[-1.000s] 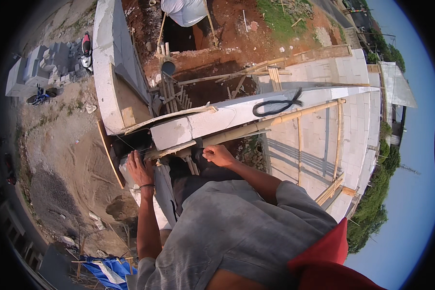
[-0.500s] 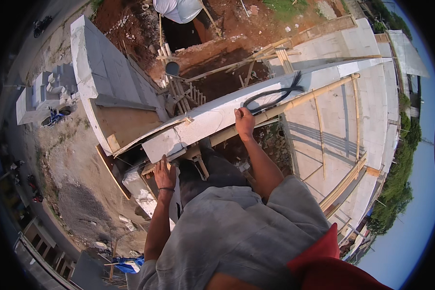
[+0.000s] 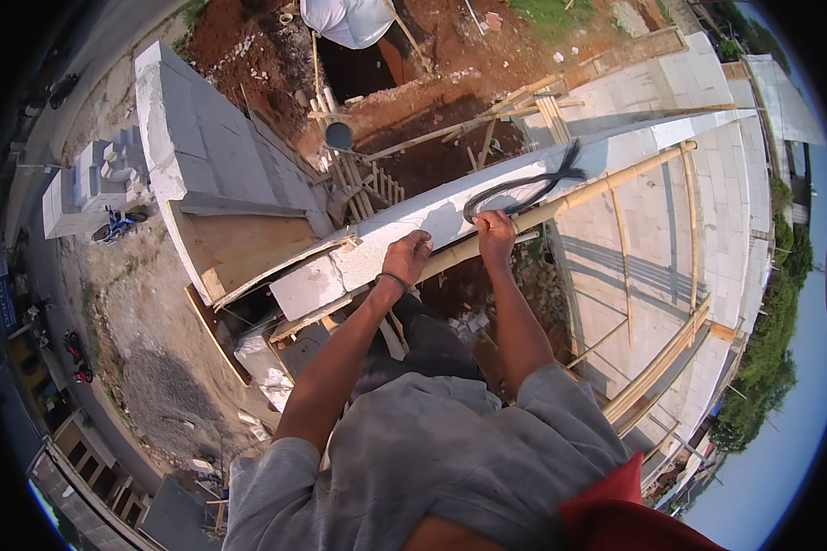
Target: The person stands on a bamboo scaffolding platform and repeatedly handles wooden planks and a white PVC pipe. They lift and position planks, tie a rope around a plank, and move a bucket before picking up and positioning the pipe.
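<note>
A bent bundle of thin black wire [image 3: 531, 186] lies on top of the white block wall [image 3: 450, 209], its loose ends fanned out toward the right. My right hand [image 3: 496, 237] is closed at the near, looped end of the bundle, fingertips pinched on the wire. To its left, my left hand [image 3: 408, 257] hovers over the wall top with curled fingers; whatever they may hold is too small to make out. A dark band circles my left wrist. The wall's nearer end shows a crack [image 3: 337, 271] across its top.
A bamboo pole [image 3: 606, 188] runs along the wall's near side, with bamboo framing to the right. Another tall block wall [image 3: 220, 138] rises at the left. Beyond the wall, a dark bucket [image 3: 338, 137] sits by timber sticks above reddish soil. The ground lies far below.
My left hand has lifted off the wall's near end and moved right, closer to my right hand, its fingers now curled. My right hand stays at the wire loop.
</note>
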Tool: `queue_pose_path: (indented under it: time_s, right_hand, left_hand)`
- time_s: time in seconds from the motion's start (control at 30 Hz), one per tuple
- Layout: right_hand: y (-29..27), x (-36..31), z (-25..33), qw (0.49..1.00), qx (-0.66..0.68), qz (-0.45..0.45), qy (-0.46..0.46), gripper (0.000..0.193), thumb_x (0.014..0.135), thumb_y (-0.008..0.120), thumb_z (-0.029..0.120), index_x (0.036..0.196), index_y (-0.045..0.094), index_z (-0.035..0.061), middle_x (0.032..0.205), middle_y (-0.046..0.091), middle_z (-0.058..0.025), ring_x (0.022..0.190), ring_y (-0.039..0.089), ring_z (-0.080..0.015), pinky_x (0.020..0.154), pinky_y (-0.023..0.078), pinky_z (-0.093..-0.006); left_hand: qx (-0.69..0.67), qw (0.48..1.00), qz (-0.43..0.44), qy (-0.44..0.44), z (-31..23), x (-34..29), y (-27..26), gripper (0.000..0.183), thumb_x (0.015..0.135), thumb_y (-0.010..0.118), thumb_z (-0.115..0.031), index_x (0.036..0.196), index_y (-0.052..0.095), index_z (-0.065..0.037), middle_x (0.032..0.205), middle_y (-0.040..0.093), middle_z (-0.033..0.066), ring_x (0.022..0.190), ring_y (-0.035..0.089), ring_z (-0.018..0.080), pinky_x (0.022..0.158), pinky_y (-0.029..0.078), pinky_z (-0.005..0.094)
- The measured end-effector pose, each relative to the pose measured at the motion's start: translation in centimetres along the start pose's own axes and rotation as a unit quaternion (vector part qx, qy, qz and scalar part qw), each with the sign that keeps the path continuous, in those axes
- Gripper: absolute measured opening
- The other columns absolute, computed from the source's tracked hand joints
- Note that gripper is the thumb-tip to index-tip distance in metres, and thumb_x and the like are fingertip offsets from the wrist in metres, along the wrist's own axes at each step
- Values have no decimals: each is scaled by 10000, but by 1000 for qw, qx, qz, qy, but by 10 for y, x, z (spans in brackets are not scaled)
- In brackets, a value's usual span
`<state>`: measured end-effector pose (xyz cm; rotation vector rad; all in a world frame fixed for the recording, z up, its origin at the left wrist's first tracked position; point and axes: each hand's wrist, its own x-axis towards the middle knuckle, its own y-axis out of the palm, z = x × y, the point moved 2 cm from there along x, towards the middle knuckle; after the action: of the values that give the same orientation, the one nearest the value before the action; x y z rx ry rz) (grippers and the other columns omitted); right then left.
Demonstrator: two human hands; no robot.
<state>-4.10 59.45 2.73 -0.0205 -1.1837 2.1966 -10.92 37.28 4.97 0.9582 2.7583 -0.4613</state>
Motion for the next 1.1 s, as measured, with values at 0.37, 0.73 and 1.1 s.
queue_pose_path:
  time_s: [0.37, 0.73, 1.1]
  right_hand:
    - [-29, 13, 1, 994, 103, 18, 6, 78, 768, 714, 29, 819, 661, 2, 767, 633, -95, 742, 612, -271, 688, 484, -360]
    - [15, 11, -12, 980, -134, 145, -27, 115, 737, 724, 142, 814, 666, 80, 814, 646, -60, 839, 566, -304, 736, 430, -424]
    - [-3, 7, -24, 984, 86, 121, 99, 148, 746, 755, 137, 798, 683, 19, 794, 638, -91, 837, 577, -283, 786, 451, -387]
  left_hand:
    - [-257, 939, 69, -217, 6, 56, 72, 234, 953, 542, -195, 1067, 638, -16, 938, 702, 128, 876, 664, 171, 772, 512, 304]
    - [83, 994, -33, -62, -19, 54, 81, 237, 878, 573, -182, 1060, 632, -41, 971, 666, 171, 922, 621, 360, 840, 474, 443]
    - [152, 966, -208, 11, -12, -18, -1, 194, 836, 629, -123, 993, 628, -9, 835, 626, 162, 812, 604, 362, 744, 481, 456]
